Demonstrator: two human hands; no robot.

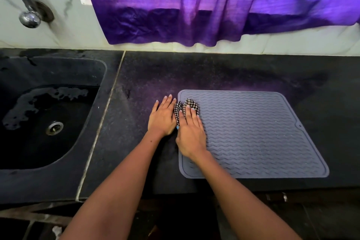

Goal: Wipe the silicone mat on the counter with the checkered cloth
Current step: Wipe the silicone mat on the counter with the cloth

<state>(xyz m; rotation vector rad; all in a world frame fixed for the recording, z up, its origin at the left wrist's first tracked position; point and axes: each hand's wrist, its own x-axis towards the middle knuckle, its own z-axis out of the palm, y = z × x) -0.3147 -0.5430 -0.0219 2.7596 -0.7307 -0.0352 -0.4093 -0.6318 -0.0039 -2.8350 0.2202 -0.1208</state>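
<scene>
There, the right hand lay palm down with its fingers straight and close together, pressing the checkered cloth against the near-left part of the silicone mat. The cloth was bunched into a small wad; most of it sat under the fingers, and only its crumpled far end and left edge showed, right at the mat's left rim. Just beside it, the left hand rested flat on the bare counter, fingers extended and slightly spread, holding nothing; its inner edge touched the cloth's left side, and the two hands lay side by side, almost touching. Both forearms reached in from the near edge of the counter. The mat was grey-blue, ribbed with wavy lines and bordered by a raised lip, lying flat on the dark speckled stone with a small notch in its right edge. To the left, past a pale seam in the stone, a dark sink was sunk into the counter, with water pooled around its metal drain. A curved tap came out of the white wall above the sink, and a purple curtain hung down behind the counter, its lower hem crumpled against the wall.
</scene>
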